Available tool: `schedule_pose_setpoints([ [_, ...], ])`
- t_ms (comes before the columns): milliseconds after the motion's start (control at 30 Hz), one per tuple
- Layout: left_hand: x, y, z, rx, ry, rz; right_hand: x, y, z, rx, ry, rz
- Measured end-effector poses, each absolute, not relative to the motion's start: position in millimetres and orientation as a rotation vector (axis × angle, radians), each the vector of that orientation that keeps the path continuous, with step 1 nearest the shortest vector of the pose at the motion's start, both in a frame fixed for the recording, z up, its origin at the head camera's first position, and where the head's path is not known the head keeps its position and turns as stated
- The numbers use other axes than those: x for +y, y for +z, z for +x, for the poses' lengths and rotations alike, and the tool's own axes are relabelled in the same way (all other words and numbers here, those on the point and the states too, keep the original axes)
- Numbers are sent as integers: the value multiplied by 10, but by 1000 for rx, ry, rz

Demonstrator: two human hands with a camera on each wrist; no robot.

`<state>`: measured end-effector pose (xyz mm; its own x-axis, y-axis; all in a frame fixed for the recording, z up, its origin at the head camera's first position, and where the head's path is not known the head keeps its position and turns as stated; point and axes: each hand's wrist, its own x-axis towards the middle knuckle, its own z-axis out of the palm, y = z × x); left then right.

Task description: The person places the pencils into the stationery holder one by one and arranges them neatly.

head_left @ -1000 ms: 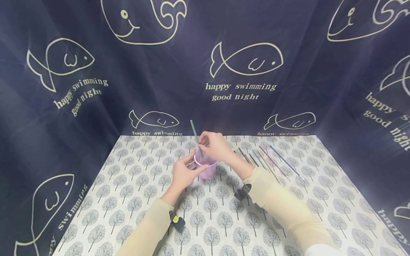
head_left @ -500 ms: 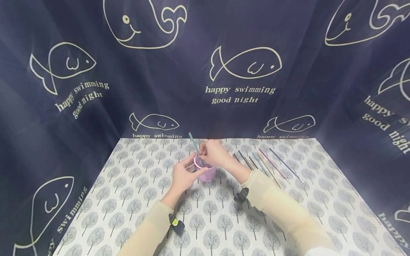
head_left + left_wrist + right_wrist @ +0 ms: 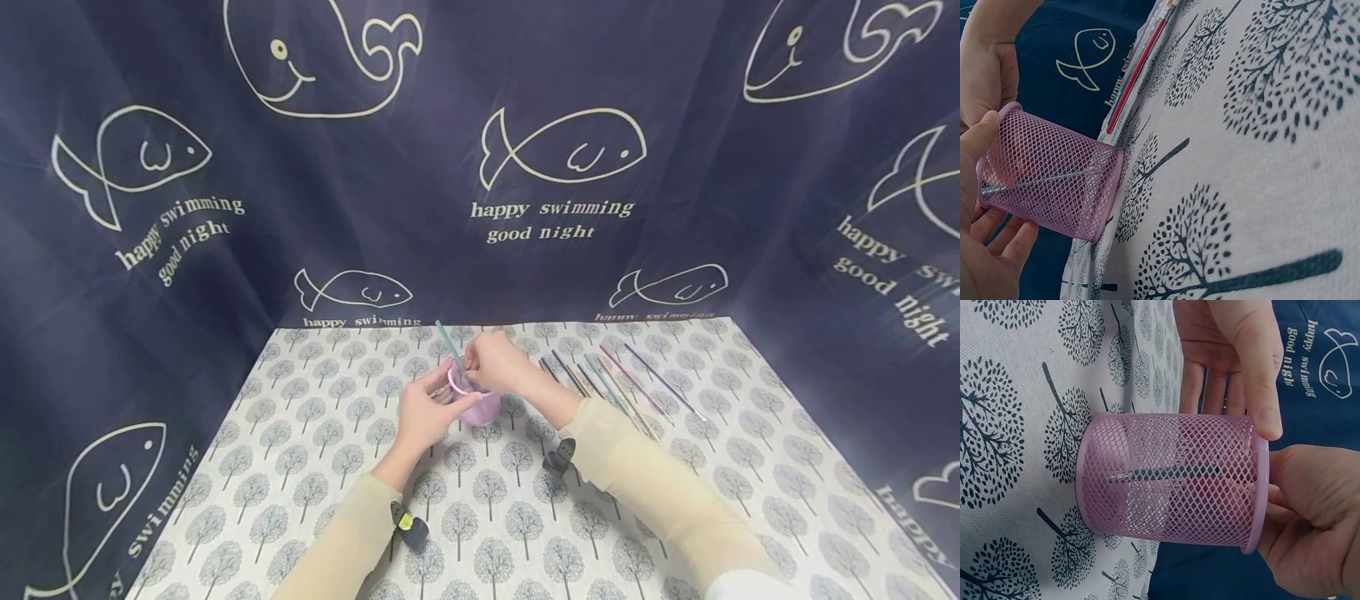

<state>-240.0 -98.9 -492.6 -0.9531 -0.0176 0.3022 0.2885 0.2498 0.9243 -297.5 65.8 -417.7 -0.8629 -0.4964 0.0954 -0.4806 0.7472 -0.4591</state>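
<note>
A pink mesh pen cup [image 3: 482,408] stands upright on the table. My left hand [image 3: 422,413] grips it near the rim, with the thumb on the near side and the fingers around the far side. My right hand [image 3: 498,364] reaches down into the cup's mouth and pinches a thin teal stick [image 3: 447,337]. The stick leans left, its upper part above the rim. Through the mesh in the right wrist view, the lower part of the teal stick [image 3: 1172,472] ends in a pale tip near the cup's bottom. Mesh and rim partly hide the right fingertips.
Several thin coloured sticks lie side by side to the right of the cup, among them a pink stick [image 3: 637,382] and a dark blue stick [image 3: 663,379]. The tablecloth [image 3: 315,467] has a tree print. A dark blue curtain [image 3: 420,208] hangs behind the table.
My right hand has moved down into the cup, and the teal stick has sunk lower with it. My left hand keeps its hold on the cup. The head view has shifted slightly.
</note>
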Motion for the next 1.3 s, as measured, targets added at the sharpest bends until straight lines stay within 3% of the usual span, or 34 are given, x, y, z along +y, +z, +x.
schedule_pose_setpoints([
  [700,-1007,-4871,-2433,-2284,-1741,-240,684,-4040,-3046,2963,-747,-857],
  [1067,-1047,-4854,-2466,-2286,-1756,-181,1209,-3733,-3144,3091,-777,-806],
  [1300,-1066,-4855,-2458,-2290,-1761,-165,1620,-3935,-3116,3090,-663,-709],
])
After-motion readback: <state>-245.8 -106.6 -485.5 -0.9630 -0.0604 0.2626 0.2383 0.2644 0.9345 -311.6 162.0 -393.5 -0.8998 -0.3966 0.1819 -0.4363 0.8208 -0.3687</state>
